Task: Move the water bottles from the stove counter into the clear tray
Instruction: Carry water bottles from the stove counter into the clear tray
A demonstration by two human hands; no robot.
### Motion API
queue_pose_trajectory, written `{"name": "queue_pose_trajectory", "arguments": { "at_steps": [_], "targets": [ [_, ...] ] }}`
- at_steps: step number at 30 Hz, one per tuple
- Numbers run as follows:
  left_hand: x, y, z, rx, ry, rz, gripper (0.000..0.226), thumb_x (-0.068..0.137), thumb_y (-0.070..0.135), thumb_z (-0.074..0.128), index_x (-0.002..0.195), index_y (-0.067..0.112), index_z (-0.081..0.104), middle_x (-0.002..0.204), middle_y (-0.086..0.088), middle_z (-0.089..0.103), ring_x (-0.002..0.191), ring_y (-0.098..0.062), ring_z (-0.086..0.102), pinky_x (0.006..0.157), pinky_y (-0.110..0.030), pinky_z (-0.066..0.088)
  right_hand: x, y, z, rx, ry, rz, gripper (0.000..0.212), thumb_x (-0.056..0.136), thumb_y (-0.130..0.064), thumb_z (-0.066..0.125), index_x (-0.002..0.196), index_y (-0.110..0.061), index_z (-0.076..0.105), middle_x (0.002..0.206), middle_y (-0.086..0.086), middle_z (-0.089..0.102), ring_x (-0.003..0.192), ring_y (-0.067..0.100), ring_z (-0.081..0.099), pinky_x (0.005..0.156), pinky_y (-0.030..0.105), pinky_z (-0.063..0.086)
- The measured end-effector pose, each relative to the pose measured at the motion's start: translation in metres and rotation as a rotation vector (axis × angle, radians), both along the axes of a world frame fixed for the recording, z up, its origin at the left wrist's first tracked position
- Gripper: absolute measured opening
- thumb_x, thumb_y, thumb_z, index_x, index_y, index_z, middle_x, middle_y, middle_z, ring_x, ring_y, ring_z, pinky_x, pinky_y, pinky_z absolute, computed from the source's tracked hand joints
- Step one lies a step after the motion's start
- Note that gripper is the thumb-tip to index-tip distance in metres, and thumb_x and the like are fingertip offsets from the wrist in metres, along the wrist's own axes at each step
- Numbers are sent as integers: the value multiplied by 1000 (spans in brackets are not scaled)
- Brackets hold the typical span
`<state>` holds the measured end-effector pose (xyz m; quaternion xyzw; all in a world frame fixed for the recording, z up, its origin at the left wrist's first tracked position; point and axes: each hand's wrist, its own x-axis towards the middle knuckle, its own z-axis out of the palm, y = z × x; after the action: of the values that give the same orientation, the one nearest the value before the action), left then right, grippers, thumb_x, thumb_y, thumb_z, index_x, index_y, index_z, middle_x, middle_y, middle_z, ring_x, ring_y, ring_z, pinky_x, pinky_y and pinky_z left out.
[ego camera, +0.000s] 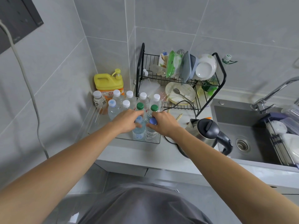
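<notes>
A clear tray (95,125) sits on the grey counter in the corner and holds several water bottles with white, green and blue caps. My left hand (127,120) grips the neck of a light-blue-capped bottle (138,133) standing at the tray's front right. Right beside it, my right hand (163,123) grips a blue-capped bottle (151,134) by its top. Both bottles stand upright inside the tray's front edge. Two green-capped bottles (140,106) stand just behind my hands.
A yellow detergent jug (108,83) stands behind the tray. A black dish rack (181,81) with plates and bowls is at the back right. An electric kettle (208,133) and its cord lie right of the tray, then the sink (234,136) and faucet (273,92).
</notes>
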<state>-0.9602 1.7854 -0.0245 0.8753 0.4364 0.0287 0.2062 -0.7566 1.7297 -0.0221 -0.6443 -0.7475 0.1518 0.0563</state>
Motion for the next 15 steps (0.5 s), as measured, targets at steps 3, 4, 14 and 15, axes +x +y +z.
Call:
{"name": "queue_pose_trajectory", "arguments": {
  "at_steps": [3, 4, 14, 15],
  "targets": [
    [0, 0, 0, -2, -8, 2, 37, 84, 32, 82, 96, 27, 47, 85, -6, 63, 77, -29, 60, 65, -41, 49, 0, -2, -1, 0, 3, -3, 39, 94, -50, 66, 85, -16, 48, 79, 1, 52, 73, 27, 54, 62, 33, 36],
    [0, 0, -1, -4, -16, 5, 37, 84, 31, 82, 95, 28, 46, 85, -5, 62, 76, -28, 60, 65, -40, 48, 0, -2, -1, 1, 2, -4, 40, 94, -51, 66, 85, -16, 48, 78, 1, 52, 73, 27, 54, 62, 33, 36],
    [-3, 0, -4, -10, -48, 14, 36, 85, 31, 81, 92, 30, 46, 77, 0, 57, 72, -26, 57, 61, -37, 44, -5, -5, 2, -15, -19, -44, 41, 95, -52, 66, 87, -15, 47, 82, 3, 53, 75, 27, 55, 64, 35, 38],
    [-3, 0, -4, -14, -47, 14, 37, 85, 31, 81, 92, 31, 45, 79, -1, 58, 72, -26, 58, 62, -38, 46, -6, -5, 3, -17, -20, -50, 41, 95, -51, 66, 87, -15, 48, 83, 4, 54, 75, 27, 55, 64, 35, 38]
  ]
}}
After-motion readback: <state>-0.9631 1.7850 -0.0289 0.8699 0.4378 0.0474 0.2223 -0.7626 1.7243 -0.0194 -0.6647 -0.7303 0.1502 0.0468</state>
